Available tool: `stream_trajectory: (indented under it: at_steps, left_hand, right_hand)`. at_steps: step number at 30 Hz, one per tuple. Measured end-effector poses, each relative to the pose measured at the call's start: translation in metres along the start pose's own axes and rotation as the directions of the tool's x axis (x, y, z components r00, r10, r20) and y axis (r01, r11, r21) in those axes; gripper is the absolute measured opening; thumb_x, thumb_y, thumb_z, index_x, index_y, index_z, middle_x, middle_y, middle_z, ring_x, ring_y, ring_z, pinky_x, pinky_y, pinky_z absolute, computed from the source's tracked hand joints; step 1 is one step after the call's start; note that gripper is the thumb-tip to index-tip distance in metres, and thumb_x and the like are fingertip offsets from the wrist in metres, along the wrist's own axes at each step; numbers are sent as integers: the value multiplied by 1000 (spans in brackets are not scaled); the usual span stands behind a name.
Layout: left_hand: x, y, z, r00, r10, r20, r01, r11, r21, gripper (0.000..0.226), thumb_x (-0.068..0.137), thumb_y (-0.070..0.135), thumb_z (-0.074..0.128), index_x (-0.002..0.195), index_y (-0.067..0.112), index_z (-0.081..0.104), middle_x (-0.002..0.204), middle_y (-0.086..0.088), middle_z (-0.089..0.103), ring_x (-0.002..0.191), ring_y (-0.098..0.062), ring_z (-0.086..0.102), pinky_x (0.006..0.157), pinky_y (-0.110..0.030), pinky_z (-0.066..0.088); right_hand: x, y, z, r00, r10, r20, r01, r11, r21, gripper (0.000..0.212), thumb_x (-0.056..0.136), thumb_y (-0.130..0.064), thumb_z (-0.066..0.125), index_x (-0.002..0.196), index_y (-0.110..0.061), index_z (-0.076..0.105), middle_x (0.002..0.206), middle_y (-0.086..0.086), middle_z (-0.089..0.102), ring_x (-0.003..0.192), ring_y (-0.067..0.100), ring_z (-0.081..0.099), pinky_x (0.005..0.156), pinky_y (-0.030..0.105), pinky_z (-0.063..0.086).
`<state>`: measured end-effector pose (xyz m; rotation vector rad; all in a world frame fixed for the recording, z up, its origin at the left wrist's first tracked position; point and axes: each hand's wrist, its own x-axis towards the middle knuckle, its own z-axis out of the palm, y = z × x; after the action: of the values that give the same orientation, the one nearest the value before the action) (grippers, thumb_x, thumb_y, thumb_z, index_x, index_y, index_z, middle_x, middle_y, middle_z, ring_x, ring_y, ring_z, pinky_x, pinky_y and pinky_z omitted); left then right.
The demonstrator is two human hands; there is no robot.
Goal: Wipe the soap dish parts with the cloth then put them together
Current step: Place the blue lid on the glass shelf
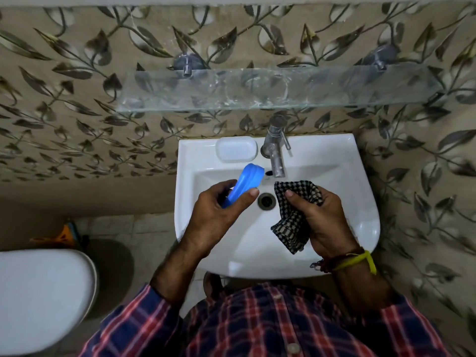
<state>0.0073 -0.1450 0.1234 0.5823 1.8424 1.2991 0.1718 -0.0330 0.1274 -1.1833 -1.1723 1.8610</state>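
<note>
Item: blue soap dish part (247,180). Held in my left hand (219,210), fingers (248,194) curled around its lower end, the upper end tilted toward the tap (277,148), over the basin (334,202).

Item: checked cloth (293,215). Bunched in my right hand (322,217), thumb pressing it into the palm, a corner hanging loose. Cloth and blue part are near each other, not touching.

Item: white soap dish part (236,149). Resting on the basin ledge, left of the tap.

Risks, as I judge them: my hold is on one end only, so a firm wipe could lever the blue part out and drop it onto the drain (266,200). A careless elbow or cloth corner might knock the white part off the ledge.
</note>
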Motion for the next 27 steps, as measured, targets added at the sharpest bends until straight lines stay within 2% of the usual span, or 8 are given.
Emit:
stream_trajectory:
  at_steps: [3,7,10,13,18,22,25,27]
  left_hand:
    - [1,5,-4,993,116,-9,-113,983,143,47,56,74,77,95,49,67,101,24,70,95,7,63,83,-10,48]
    - [4,14,-10,960,276,-44,-251,920,302,96,53,76,76,133,27,59,124,10,60,117,-8,56,100,-28,49]
    - [9,26,-16,944,327,-47,-291,890,351,104,51,79,75,138,25,56,128,8,58,123,-13,51,104,-36,48]
    - [13,37,-21,910,413,-35,-362,834,416,99,56,77,74,137,23,58,129,8,57,124,-13,50,106,-36,46]
    - [26,70,-31,823,566,48,-501,684,531,96,60,75,75,137,20,58,123,1,57,117,-16,52,97,-22,38]
    - [49,101,-31,733,668,127,-589,530,609,92,63,64,83,134,9,59,123,-9,60,115,-24,53,98,-25,33]
    - [66,114,-26,715,675,183,-610,474,635,96,64,61,85,139,9,54,135,-11,57,125,-28,49,107,-31,34]
    - [79,119,-22,701,679,218,-626,441,643,101,64,60,85,144,10,49,140,-11,54,130,-29,47,111,-36,34]
  right_hand:
    - [0,-1,6,1000,-21,13,21,1000,-23,20,86,2,70,79,-14,79,73,5,77,65,16,73,59,33,62]
    - [0,-6,18,998,-64,3,64,996,-67,17,85,0,72,81,-15,78,77,7,77,70,22,72,69,40,61]
    - [0,-9,30,996,-91,-12,90,992,-86,11,85,0,73,96,-2,73,94,24,74,86,38,70,85,61,57]
    - [2,-10,41,997,-78,-9,78,996,-44,17,86,-3,73,101,4,70,102,37,68,97,60,64,85,76,48]
    - [1,-8,46,993,-109,-46,109,994,-13,15,85,-4,75,98,3,72,97,30,70,90,56,66,81,78,48]
    - [3,-10,45,990,-127,-68,126,992,-27,5,83,-5,76,88,-8,76,84,14,73,79,29,65,82,67,54]
    - [8,-18,41,982,-175,-70,173,984,-39,5,85,-5,76,87,-9,75,80,12,72,75,28,65,78,56,56]
    - [12,-23,37,975,-206,-77,203,978,-45,5,85,-5,75,91,-5,75,86,21,74,80,37,70,79,58,57]
